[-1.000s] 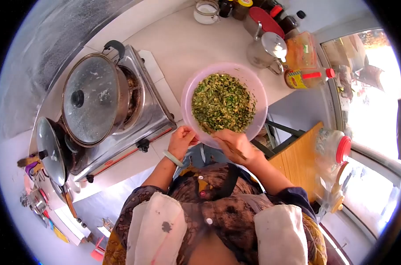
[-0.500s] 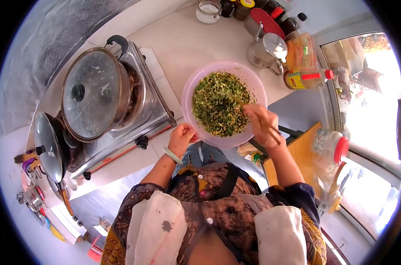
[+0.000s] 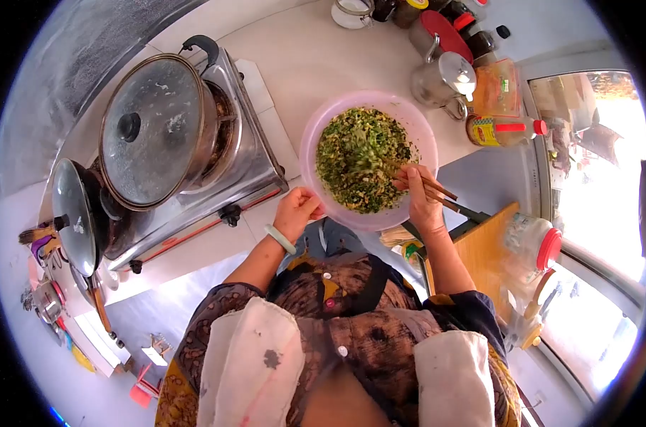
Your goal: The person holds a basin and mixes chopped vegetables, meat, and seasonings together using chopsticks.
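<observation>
A pink bowl [image 3: 428,136] at the counter's front edge holds a chopped green and pale mixture [image 3: 362,153]. My right hand [image 3: 424,196], at the bowl's lower right rim, is closed around brown chopsticks [image 3: 440,193]. Their back ends stick out to the right, and their front ends are blurred in the mixture. My left hand [image 3: 299,211], with a pale bangle [image 3: 280,239] on its wrist, pinches the bowl's lower left rim.
Left of the bowl, a lidded pot [image 3: 152,132] stands on a gas stove [image 3: 252,167], beside a smaller lidded pan [image 3: 75,217]. A metal pitcher [image 3: 433,82], an oil bottle [image 3: 504,131] and several jars stand at the back right. A wooden surface [image 3: 479,249] lies right.
My right hand has moved from the bowl's bottom edge to its right side, and the chopsticks now point out to the right. My left hand stays at the rim. The view has shifted slightly.
</observation>
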`<state>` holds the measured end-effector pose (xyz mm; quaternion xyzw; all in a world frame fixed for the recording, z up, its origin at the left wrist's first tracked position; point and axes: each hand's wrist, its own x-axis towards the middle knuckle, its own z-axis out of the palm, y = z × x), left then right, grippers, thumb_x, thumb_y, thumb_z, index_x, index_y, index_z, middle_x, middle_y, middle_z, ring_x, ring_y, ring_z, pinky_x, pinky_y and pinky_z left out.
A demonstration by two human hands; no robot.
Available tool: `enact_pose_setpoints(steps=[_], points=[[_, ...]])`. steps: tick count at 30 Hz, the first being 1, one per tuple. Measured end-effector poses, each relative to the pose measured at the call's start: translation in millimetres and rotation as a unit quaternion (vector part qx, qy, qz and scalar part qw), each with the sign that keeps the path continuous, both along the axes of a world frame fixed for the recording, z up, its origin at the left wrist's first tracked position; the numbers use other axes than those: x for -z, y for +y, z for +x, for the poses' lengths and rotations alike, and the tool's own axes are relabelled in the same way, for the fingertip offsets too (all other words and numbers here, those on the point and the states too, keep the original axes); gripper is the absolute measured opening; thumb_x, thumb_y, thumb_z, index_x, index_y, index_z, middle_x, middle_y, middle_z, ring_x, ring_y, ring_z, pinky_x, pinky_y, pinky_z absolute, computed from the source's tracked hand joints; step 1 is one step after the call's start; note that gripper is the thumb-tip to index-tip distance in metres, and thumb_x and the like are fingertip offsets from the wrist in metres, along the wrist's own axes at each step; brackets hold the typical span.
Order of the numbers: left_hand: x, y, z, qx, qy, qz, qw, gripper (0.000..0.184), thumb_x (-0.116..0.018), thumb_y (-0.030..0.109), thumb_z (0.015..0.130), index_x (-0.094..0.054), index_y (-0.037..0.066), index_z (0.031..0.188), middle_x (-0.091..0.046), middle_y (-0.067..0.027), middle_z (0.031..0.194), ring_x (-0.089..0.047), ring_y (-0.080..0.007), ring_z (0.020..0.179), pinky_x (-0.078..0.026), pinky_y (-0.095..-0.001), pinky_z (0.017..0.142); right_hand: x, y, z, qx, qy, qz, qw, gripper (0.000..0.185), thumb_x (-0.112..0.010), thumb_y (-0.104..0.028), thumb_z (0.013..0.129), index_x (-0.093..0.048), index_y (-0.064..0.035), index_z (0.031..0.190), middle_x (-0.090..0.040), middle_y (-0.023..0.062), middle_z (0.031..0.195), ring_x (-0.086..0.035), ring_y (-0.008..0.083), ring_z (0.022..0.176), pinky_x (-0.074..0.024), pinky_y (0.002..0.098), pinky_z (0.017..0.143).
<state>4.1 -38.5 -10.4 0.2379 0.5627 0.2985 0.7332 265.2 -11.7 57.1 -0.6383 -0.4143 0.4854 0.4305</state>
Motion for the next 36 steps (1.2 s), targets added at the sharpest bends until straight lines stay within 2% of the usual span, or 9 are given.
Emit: enact_pose_setpoints(steps=[6, 9, 14, 18, 24, 27, 30, 33, 36], points=[[-0.7, 0.6, 2.6, 0.0, 0.013, -0.002, 1.0, 0.016, -0.057, 0.013, 0.09, -0.053, 0.0, 0.097, -0.063, -0.0084, 0.085, -0.062, -0.0143, 0.074, -0.053, -0.0263, 0.068, -52.6, -4.5, -26.9, -0.112, -0.149, 0.148, 0.971, 0.01, -0.053, -0.004, 0.09, -0.06, -0.0005, 0.095, -0.064, 0.0123, 0.084, -0.064, 0.0189, 0.071, -0.0516, 0.0294, 0.062], [-0.3, 2.1, 3.3, 0.002, 0.009, 0.006, 1.0, 0.016, -0.057, 0.013, 0.09, -0.052, -0.001, 0.098, -0.063, -0.0088, 0.086, -0.062, -0.0145, 0.074, -0.053, -0.0265, 0.068, -22.7, -11.5, -42.6, -0.23, -0.245, 0.272, 0.902, 0.019, -0.059, 0.0, 0.078, -0.057, -0.0041, 0.097, -0.062, 0.0136, 0.092, -0.062, 0.0266, 0.067, -0.0523, 0.0315, 0.058], [-1.8, 1.6, 3.1, 0.011, 0.03, 0.026, 0.999, 0.017, -0.056, 0.012, 0.09, -0.051, -0.002, 0.098, -0.064, -0.0096, 0.086, -0.062, -0.0144, 0.073, -0.053, -0.0264, 0.066, -13.0, -29.5, -89.8, -0.295, -0.262, 0.228, 0.89, 0.033, -0.062, -0.002, 0.072, -0.053, -0.0051, 0.103, -0.054, 0.0129, 0.087, -0.06, 0.0331, 0.073, -0.0498, 0.0392, 0.053], [-0.5, 2.4, 2.4, 0.011, 0.012, 0.024, 1.0, 0.015, -0.056, 0.012, 0.09, -0.052, -0.001, 0.097, -0.064, -0.0092, 0.085, -0.061, -0.0139, 0.073, -0.052, -0.0258, 0.065, -13.2, -52.8, -50.7, -0.356, -0.258, 0.22, 0.871, 0.031, -0.061, 0.0, 0.073, -0.055, -0.004, 0.103, -0.056, 0.0133, 0.088, -0.06, 0.034, 0.067, -0.0514, 0.0387, 0.059], [-2.9, 4.3, 1.7, 0.016, 0.005, 0.018, 1.0, 0.014, -0.056, 0.014, 0.091, -0.053, 0.001, 0.096, -0.063, -0.0077, 0.086, -0.061, -0.0132, 0.074, -0.052, -0.0257, 0.067, -28.7, -44.6, -5.1, -0.294, -0.264, 0.137, 0.908, 0.02, -0.057, 0.003, 0.082, -0.06, -0.0011, 0.102, -0.063, 0.0171, 0.088, -0.064, 0.0307, 0.078, -0.0507, 0.0323, 0.067], [0.5, 1.4, -1.7, 0.033, 0.006, 0.019, 0.999, 0.014, -0.055, 0.016, 0.092, -0.053, 0.003, 0.098, -0.062, -0.006, 0.087, -0.06, -0.013, 0.077, -0.052, -0.0269, 0.07, -16.2, -21.3, 5.3, -0.239, -0.257, 0.175, 0.92, 0.017, -0.057, 0.0, 0.085, -0.062, -0.0025, 0.1, -0.064, 0.0143, 0.09, -0.063, 0.0259, 0.076, -0.0498, 0.0296, 0.067], [3.3, 3.0, -0.5, 0.038, 0.011, 0.022, 0.999, 0.013, -0.055, 0.015, 0.093, -0.053, 0.004, 0.098, -0.062, -0.0059, 0.087, -0.06, -0.013, 0.077, -0.052, -0.0269, 0.07, -36.1, 3.7, 3.3, -0.165, -0.16, 0.104, 0.968, 0.01, -0.058, -0.004, 0.087, -0.06, -0.0006, 0.096, -0.063, 0.0113, 0.082, -0.06, 0.0186, 0.073, -0.0471, 0.0266, 0.065], [5.0, 1.0, -0.4, 0.033, 0.011, 0.03, 0.999, 0.013, -0.055, 0.014, 0.092, -0.053, 0.002, 0.097, -0.062, -0.0064, 0.087, -0.061, -0.013, 0.076, -0.053, -0.0264, 0.069, -53.6, 17.6, 5.8, -0.158, -0.169, 0.078, 0.97, 0.009, -0.056, -0.006, 0.09, -0.061, -0.0012, 0.096, -0.062, 0.0089, 0.08, -0.057, 0.014, 0.072, -0.0461, 0.0253, 0.066], [5.0, 3.0, 0.1, 0.017, -0.001, 0.032, 0.999, 0.013, -0.056, 0.011, 0.091, -0.054, 0.0, 0.096, -0.063, -0.0072, 0.085, -0.061, -0.0132, 0.074, -0.053, -0.0255, 0.068, -49.5, 20.3, 25.9, -0.114, -0.158, 0.063, 0.979, 0.012, -0.057, -0.012, 0.09, -0.061, -0.0018, 0.095, -0.062, 0.0083, 0.078, -0.058, 0.0147, 0.071, -0.047, 0.0261, 0.067]])
